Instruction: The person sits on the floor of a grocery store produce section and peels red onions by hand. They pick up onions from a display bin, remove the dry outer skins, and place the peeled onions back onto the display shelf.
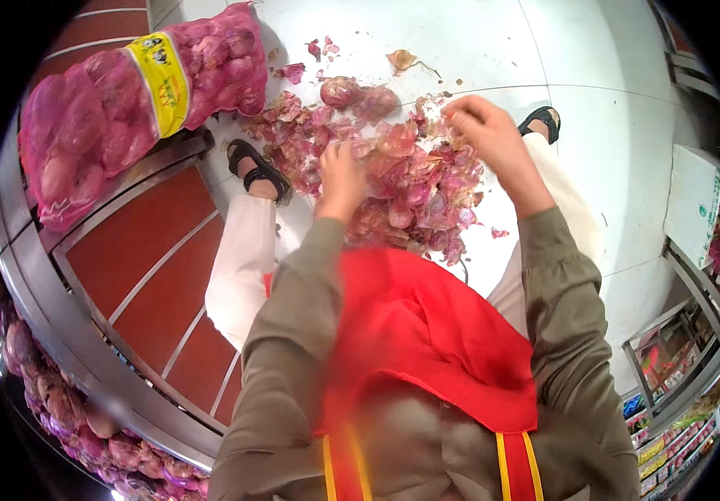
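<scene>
On the floor between my feet lies a heap of loose red onion skins [422,181]. My left hand [342,178] reaches down over the heap's left side, its fingers pointing into the skins; whether it pinches any of them is not visible. Above the heap's upper right edge is my right hand [476,122], blurred, with thumb and fingers curled near each other; whether something small is between them cannot be told. Two red onions, one of them a glossy red onion [339,92], sit at the heap's far edge. A brown piece of onion skin [401,60] lies beyond them.
A pink mesh sack of onions [94,119] with a yellow band rests at the upper left on a metal-edged stand [147,275] with red panels. More red onions [62,407] fill a display at lower left. A white box [693,203] and metal shelving stand at right.
</scene>
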`<state>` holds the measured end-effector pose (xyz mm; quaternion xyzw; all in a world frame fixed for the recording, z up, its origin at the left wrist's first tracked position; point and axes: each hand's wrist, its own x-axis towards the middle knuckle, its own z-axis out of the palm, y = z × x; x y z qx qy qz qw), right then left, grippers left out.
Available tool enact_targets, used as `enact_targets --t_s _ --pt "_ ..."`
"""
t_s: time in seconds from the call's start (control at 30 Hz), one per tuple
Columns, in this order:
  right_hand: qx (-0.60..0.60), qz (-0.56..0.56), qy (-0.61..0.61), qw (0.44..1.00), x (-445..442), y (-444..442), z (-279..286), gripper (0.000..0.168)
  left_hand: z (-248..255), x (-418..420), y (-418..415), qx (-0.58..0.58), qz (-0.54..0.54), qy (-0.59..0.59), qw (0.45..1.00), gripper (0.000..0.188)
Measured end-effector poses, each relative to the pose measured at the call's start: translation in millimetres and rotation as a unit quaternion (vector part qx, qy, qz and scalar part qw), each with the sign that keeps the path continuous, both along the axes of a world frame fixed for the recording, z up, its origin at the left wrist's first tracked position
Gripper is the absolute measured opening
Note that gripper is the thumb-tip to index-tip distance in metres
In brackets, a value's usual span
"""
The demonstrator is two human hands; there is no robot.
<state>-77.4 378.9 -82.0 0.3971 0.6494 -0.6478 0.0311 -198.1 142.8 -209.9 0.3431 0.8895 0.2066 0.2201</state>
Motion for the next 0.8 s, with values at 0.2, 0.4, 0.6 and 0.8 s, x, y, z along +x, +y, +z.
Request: enact_targets --t_s 0.2,0.4,0.6,0.8 --pt "0.082 0.003 0.008 0.997 5.1 11.5 17.2 0.02 -62.3 -35.0 76.9 -0.051 -0.141 0.071 0.986 0.052" --pt "0.011 -0.09 0.02 0.996 12.8 22.1 35.3 0.017 -121.4 -51.2 110.0 -0.102 -0.202 0.091 0.97 0.06" --pt "-0.003 -0.113 0.014 0.994 24.1 29.9 34.4 0.021 -158.7 -61.5 125.9 -0.195 -0.181 -0.035 0.963 0.049" --pt "-0.043 -0.095 0.006 0.995 22.2 30.9 36.7 0.022 -186.7 -19.6 85.8 -0.201 -0.202 -0.037 0.958 0.051"
